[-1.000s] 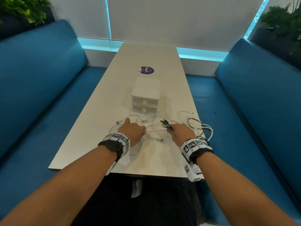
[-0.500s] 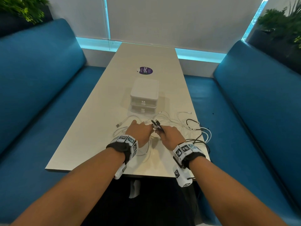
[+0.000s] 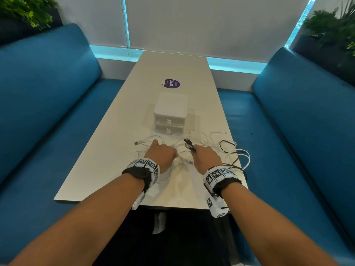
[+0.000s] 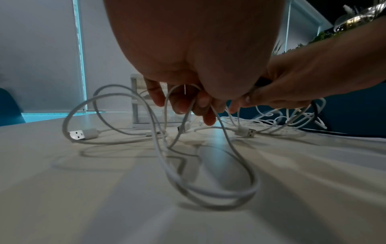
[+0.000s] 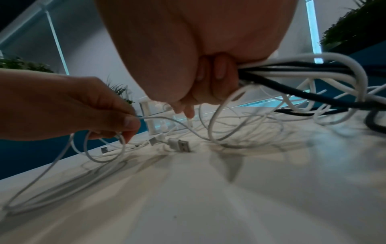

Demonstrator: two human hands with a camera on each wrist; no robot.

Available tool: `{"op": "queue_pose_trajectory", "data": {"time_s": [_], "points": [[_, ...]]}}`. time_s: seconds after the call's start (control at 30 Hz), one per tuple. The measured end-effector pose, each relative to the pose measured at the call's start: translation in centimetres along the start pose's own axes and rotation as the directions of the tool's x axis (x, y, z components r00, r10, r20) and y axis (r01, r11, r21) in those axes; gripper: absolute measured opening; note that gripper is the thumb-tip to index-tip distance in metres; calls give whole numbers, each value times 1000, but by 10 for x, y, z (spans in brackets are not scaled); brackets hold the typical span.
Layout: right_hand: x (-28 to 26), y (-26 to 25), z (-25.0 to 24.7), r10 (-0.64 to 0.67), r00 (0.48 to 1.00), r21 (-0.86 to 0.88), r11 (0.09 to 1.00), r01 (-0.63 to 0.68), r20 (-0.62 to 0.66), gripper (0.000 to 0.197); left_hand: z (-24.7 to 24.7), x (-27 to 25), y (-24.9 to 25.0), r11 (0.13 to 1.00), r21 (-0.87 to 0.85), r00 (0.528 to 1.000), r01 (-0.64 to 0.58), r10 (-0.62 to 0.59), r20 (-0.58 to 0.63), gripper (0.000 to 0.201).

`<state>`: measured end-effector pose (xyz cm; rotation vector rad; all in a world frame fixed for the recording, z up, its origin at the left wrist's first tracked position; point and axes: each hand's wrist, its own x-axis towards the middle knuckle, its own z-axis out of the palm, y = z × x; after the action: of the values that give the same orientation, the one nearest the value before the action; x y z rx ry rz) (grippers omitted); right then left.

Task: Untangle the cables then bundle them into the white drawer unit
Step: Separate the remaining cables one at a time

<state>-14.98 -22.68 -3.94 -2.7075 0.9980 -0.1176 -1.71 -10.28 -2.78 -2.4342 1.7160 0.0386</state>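
Observation:
A tangle of white cables (image 3: 207, 140) with a black cable (image 3: 227, 145) lies on the table in front of the white drawer unit (image 3: 170, 114), whose two drawers are closed. My left hand (image 3: 162, 155) pinches a thin white cable (image 4: 181, 105) just above the table, its loops hanging below. My right hand (image 3: 206, 157) grips a bunch of black and white cables (image 5: 292, 69), black plugs (image 3: 189, 144) sticking out past its fingers. The two hands sit close together over the tangle. Loose USB plugs (image 4: 80, 134) lie on the tabletop.
The long white table (image 3: 172, 70) carries a purple round sticker (image 3: 172, 83) beyond the drawer unit. Blue benches (image 3: 48, 96) flank both sides. Some cable loops hang over the table's right edge (image 3: 244, 162). Plants stand in the back corners.
My right hand, holding the black plugs, moved left towards the left hand. The left hand shifted only slightly and the cable loops were drawn in.

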Motion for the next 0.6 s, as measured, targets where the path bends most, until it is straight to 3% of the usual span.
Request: {"op": "queue_pose_trajectory", "data": {"time_s": [0.23,0.47,0.6], "points": [[-3,-13,2,-110,992,197,976,97,57,24,-1,2,12,1000,-18,999,-3,3,-40,23],[0,10,-4,34,998,-42,999,-32,48,28,9,-8,-15,999,-21,999,38,-37,27,20],[-2,4,-5,47,999,-53,998,-47,4,27,11,-7,-11,1000,13,1000,21,-21,14,24]]}}
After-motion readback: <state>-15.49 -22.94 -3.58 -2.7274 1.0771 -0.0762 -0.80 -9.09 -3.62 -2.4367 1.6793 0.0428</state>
